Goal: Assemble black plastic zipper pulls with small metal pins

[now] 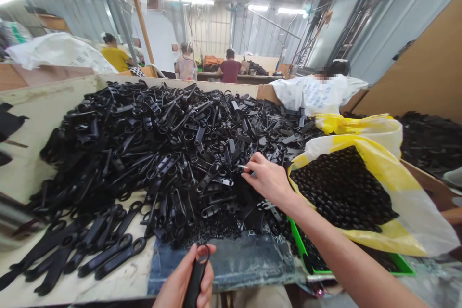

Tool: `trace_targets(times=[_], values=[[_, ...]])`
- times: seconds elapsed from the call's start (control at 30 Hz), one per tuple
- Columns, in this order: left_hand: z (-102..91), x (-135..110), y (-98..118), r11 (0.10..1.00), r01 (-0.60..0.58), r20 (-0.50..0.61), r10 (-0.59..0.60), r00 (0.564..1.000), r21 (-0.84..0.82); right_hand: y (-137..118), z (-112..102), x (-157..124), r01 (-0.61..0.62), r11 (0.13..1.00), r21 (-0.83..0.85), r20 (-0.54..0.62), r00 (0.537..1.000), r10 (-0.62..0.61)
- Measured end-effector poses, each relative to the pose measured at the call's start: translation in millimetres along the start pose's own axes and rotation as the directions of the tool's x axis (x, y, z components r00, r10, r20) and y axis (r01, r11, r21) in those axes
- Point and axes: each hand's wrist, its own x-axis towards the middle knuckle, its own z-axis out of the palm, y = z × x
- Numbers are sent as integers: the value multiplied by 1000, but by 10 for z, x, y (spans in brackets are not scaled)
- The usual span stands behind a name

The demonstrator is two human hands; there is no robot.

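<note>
Item 1: my left hand (184,288), near edge, closed round black ring-ended strip (197,269), kept upright, clear of heap.
Item 2: my right hand (269,180), fingers pinching small pale piece (246,168) over black-parts heap (144,154), mid tabletop (39,106).
Item 3: yellow bag (378,154), right, mouth folded open, within right hand's reach.

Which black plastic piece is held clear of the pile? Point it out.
The black piece gripped in the left hand at the bottom edge, ring end up. Every other one lies in the pile or flat on the table.
</note>
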Motion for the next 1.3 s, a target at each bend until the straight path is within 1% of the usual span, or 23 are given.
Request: trace_targets(times=[0.07, 0.13, 0.17, 0.23, 0.3, 0.33, 0.4, 0.47, 0.53, 0.57, 0.63, 0.77, 0.83, 0.93, 1.1, 1.17, 1.3], values=[[1, -14, 4, 1000, 8, -21, -9, 1000, -13, 122, -91, 82, -67, 994, 86, -76, 994, 74], [30, -30, 9, 999, 22, -53, -24, 998, -26, 214, -208, 91, -122, 978, 169, -137, 980, 146], [52, -36, 6, 999, 28, -76, -30, 997, -35, 224, -254, 44, -133, 969, 207, -151, 974, 166], [106, -44, -15, 998, 29, -119, -34, 992, -48, 143, -282, -172, -125, 952, 280, -138, 976, 168], [167, -51, -58, 1000, -3, -140, -1, 990, -28, -55, -201, -516, -89, 924, 373, -73, 990, 125], [198, -56, -85, 1000, -24, -139, 23, 990, -5, -176, -128, -710, -72, 868, 491, -2, 996, 84], [258, -70, -139, 998, -56, -131, 61, 989, 42, -405, 49, -1082, -47, 753, 657, 81, 997, -8], [310, -90, -185, 997, -58, -138, 65, 988, 60, -572, 222, -1363, 5, 664, 748, 84, 991, -103], [345, -115, -218, 997, -44, -160, 54, 986, 65, -662, 354, -1525, 58, 610, 790, 36, 989, -141], [357, -129, -229, 997, -33, -171, 45, 984, 72, -685, 399, -1566, 83, 598, 797, 4, 990, -142], [370, -158, -243, 995, -19, -199, 38, 979, 98, -704, 453, -1600, 127, 603, 787, -52, 989, -139], [391, -211, -248, 987, -8, -267, 52, 962, 162, -711, 491, -1626, 241, 655, 716, -145, 969, -199], [409, -232, -239, 979, -9, -255, 63, 965, 206, -712, 514, -1651, 277, 683, 676, -177, 961, -214], [431, -260, -212, 955, 3, -201, 59, 978, 297, -716, 555, -1689, 291, 698, 654, -187, 957, -224], [443, -320, -170, 888, 77, -180, 7, 984, 454, -743, 590, -1717, 313, 704, 638, -210, 950, -231], [442, -348, -172, 867, 105, -202, -6, 979, 486, -754, 591, -1724, 317, 708, 631, -220, 948, -229], [428, -392, -185, 830, 167, -299, 0, 954, 532, -743, 578, -1744, 354, 711, 607, -223, 935, -275]])
